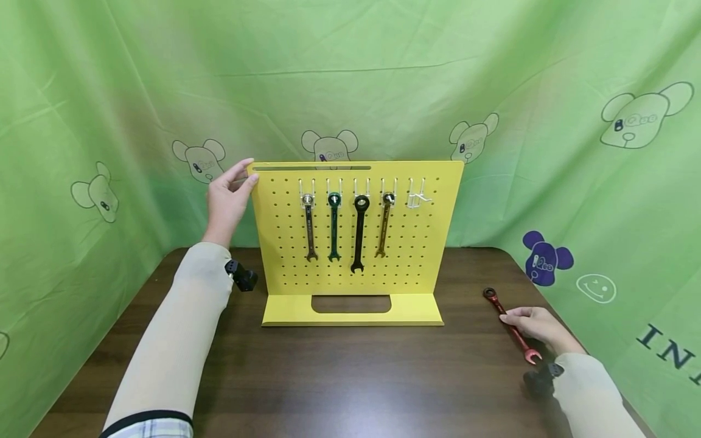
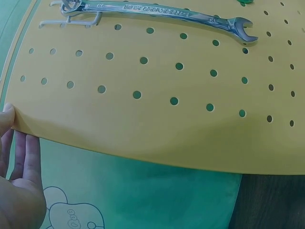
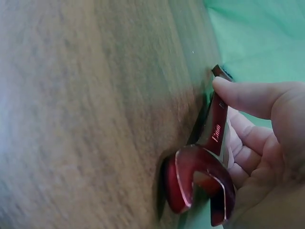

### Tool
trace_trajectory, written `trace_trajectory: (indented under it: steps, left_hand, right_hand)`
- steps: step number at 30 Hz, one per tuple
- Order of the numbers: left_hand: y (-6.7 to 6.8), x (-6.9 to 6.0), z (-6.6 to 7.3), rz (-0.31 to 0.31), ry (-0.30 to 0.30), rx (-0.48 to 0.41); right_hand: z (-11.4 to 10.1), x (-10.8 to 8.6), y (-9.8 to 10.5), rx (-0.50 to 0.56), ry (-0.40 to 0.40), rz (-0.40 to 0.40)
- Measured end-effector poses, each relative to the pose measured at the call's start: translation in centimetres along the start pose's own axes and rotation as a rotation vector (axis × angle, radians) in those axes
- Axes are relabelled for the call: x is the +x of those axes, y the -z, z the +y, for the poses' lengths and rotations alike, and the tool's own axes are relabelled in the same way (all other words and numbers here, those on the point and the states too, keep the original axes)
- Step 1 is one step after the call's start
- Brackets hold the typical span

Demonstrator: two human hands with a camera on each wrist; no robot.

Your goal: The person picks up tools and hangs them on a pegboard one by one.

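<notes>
My left hand [image 1: 227, 204] pinches the upper left corner of a yellow pegboard [image 1: 350, 308]; in the left wrist view the thumb lies on its front and the fingers behind. Over the right part of the table, my right hand [image 1: 539, 327] grips a red combination wrench [image 3: 217, 129] by its shank, open end toward the wrist. On the board's hooks hang a silver wrench [image 1: 310, 231], a green wrench [image 1: 334, 228], a black wrench [image 1: 359, 234] and a bronze-coloured wrench [image 1: 385, 225]. The rightmost white hook [image 1: 418, 198] carries nothing.
The pegboard stands on a dark wooden table [image 1: 350, 383]. A green curtain [image 1: 383, 79] printed with mouse heads surrounds the table at the back and sides. A slot runs along the board's top, and its base has a cut-out.
</notes>
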State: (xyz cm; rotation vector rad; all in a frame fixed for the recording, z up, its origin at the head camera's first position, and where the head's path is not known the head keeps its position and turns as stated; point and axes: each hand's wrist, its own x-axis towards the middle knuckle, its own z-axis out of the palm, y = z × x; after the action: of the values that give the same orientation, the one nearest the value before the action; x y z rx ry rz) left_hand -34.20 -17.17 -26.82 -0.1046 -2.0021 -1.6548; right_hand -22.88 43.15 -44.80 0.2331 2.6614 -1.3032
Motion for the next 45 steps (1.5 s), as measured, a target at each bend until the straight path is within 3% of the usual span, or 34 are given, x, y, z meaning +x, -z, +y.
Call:
trace_trajectory:
  steps: [16, 24, 34, 45]
  left_hand:
    - [0.0, 0.0, -0.1, -0.005, -0.001, -0.005]
    - [0.0, 0.0, -0.1, -0.002, 0.002, -0.005]
    - [0.0, 0.1, -0.1, -0.003, -0.007, -0.001]
    - [0.0, 0.0, -0.1, -0.003, -0.004, 0.005]
  right_hand:
    - [-1.4, -0.4, 0.1, -0.078, 0.052, -0.013]
    - [-2.6, -0.7, -0.3, -0.037, 0.122, 0.021]
    - [-6.1, -1.4, -0.2, 0.003, 0.188, 0.007]
    - [-11.2, -2.3, -1.1, 0.093, 0.376, 0.004]
